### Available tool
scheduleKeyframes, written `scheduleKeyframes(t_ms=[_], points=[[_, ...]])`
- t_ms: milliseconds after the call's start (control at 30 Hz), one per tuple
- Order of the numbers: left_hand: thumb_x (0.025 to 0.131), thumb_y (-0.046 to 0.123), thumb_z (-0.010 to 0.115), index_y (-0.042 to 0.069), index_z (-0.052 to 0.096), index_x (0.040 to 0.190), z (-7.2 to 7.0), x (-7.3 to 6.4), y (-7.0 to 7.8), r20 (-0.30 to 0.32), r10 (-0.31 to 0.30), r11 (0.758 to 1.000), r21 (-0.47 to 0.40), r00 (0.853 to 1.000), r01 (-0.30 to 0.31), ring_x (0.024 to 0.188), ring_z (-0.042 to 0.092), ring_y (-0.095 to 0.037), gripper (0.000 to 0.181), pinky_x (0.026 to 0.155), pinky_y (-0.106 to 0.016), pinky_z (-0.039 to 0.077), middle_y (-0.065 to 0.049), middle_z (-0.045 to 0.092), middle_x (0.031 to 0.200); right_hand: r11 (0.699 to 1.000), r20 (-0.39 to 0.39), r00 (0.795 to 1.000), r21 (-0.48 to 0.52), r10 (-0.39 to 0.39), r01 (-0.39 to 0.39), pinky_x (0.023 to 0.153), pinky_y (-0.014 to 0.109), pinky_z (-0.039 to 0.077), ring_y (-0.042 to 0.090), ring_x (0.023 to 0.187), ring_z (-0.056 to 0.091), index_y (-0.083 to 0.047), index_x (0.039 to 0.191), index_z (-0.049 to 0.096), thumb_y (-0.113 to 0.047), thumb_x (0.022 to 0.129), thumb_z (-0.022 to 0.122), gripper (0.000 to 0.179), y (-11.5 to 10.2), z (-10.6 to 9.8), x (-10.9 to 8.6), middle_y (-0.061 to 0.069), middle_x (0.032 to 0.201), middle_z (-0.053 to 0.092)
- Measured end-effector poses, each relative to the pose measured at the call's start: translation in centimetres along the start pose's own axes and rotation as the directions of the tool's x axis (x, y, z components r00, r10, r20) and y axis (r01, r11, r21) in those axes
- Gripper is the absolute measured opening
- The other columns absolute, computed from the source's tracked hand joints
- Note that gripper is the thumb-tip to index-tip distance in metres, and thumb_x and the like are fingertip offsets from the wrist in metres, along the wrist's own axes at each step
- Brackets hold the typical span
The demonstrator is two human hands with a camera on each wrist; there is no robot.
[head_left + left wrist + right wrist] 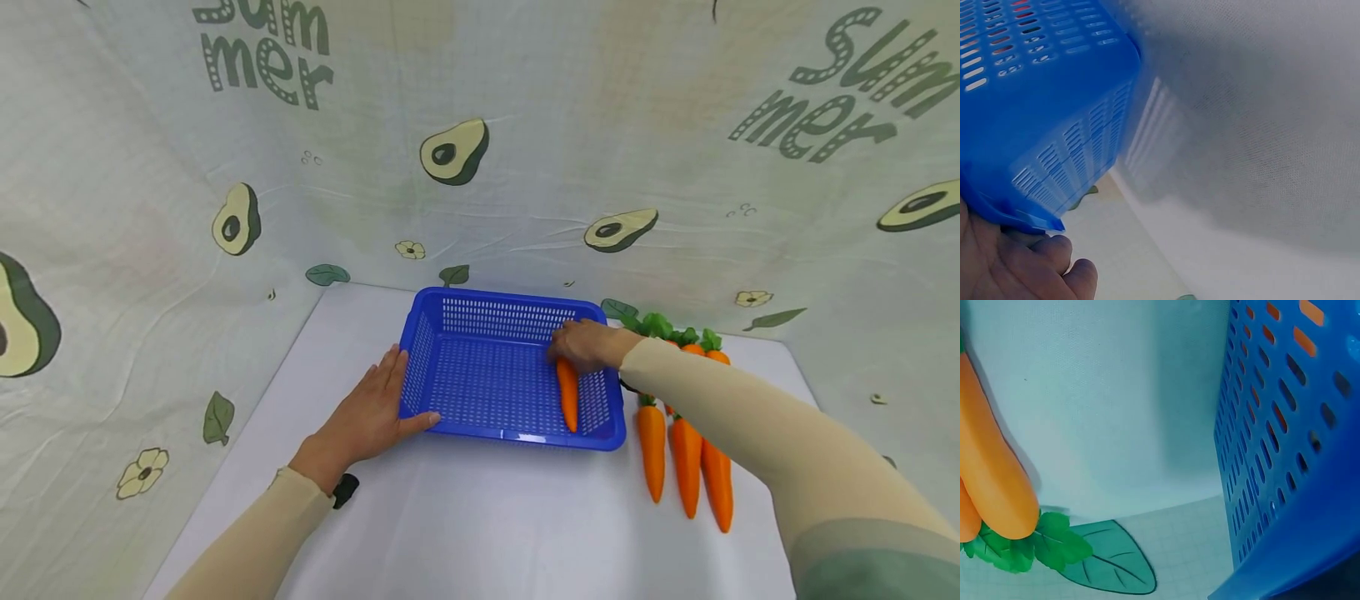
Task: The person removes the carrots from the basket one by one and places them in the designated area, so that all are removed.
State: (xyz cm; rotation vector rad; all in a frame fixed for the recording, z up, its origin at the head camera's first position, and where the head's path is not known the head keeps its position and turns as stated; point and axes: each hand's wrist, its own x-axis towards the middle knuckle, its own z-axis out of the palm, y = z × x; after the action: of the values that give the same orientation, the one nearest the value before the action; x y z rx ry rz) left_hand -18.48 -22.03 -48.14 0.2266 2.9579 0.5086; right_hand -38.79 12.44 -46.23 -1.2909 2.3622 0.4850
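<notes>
A blue perforated plastic basket (487, 387) stands on the white table. My left hand (367, 408) rests against its left rim, fingers straight along the side and thumb across the front corner. The left wrist view shows those fingers (1054, 262) outside the basket's rim (1010, 215). Inside the basket at the right, my right hand (588, 343) grips an orange carrot (569, 400) by its upper end. That carrot's narrow end points toward the basket's front, and its top is hidden under the hand. In the right wrist view, the right hand is out of sight beyond the basket wall (1272, 437).
Several carrots (686, 467) with green leafy tops lie right of the basket, partly hidden by the right forearm. Two of their orange bodies (1000, 462) show in the right wrist view. A cloth backdrop (525, 167) printed with avocados rises behind the table.
</notes>
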Motion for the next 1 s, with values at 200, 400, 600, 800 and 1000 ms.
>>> scheduleKeyframes(t_ms=[200,400,600,800,1000], points=[[0.093,0.078,0.059,-0.004,0.008,0.167,0.2,0.0,-0.1,-0.001,-0.007,1.0,0.002,1.0,0.007,0.162,0.018,-0.044,0.122,0.132,-0.055,0.017,-0.024,0.006,0.176,1.0,-0.012,1.0,-0.015,-0.002,0.002,0.108,0.058,0.051,0.035,0.118,0.059,-0.023,0.129,0.074,-0.009,0.093,0.077,0.04,-0.1,0.3,0.0,0.01,0.126,0.069],[0.093,0.079,0.057,-0.005,0.008,0.167,0.2,0.0,-0.1,0.006,0.0,1.0,0.002,1.0,0.0,0.162,0.018,-0.044,0.122,0.132,-0.055,0.017,-0.025,0.006,0.176,0.999,-0.055,0.998,-0.041,-0.03,0.028,0.103,0.055,0.054,0.034,0.11,0.06,-0.022,0.125,0.076,-0.012,0.092,0.079,0.035,-0.2,0.8,-0.1,0.009,0.118,0.07],[0.094,0.077,0.058,-0.005,0.008,0.167,0.0,0.0,0.0,-0.006,0.005,1.0,0.003,1.0,-0.005,0.162,0.019,-0.044,0.121,0.132,-0.055,0.017,-0.025,0.006,0.176,0.999,-0.145,0.989,-0.013,-0.04,0.039,0.103,0.054,0.055,0.035,0.111,0.062,-0.02,0.122,0.077,-0.014,0.091,0.081,0.032,0.2,0.6,-0.5,0.008,0.118,0.071],[0.094,0.077,0.058,-0.005,0.007,0.167,0.0,0.1,0.0,0.0,0.008,1.0,-0.002,1.0,-0.008,0.162,0.018,-0.045,0.121,0.132,-0.055,0.016,-0.025,0.005,0.176,0.996,-0.185,0.982,0.073,-0.035,0.049,0.113,0.06,0.048,0.039,0.123,0.061,-0.016,0.125,0.074,-0.014,0.089,0.084,0.037,0.4,-0.2,-1.1,0.01,0.126,0.071],[0.094,0.076,0.058,-0.005,0.006,0.167,-0.1,0.0,0.0,0.011,-0.001,1.0,-0.006,1.0,0.001,0.162,0.017,-0.045,0.121,0.132,-0.055,0.016,-0.025,0.004,0.176,0.992,-0.26,0.963,0.083,-0.072,0.096,0.108,0.056,0.051,0.036,0.117,0.06,-0.015,0.124,0.074,-0.018,0.088,0.086,0.037,0.2,-0.9,-1.8,0.009,0.124,0.071]])
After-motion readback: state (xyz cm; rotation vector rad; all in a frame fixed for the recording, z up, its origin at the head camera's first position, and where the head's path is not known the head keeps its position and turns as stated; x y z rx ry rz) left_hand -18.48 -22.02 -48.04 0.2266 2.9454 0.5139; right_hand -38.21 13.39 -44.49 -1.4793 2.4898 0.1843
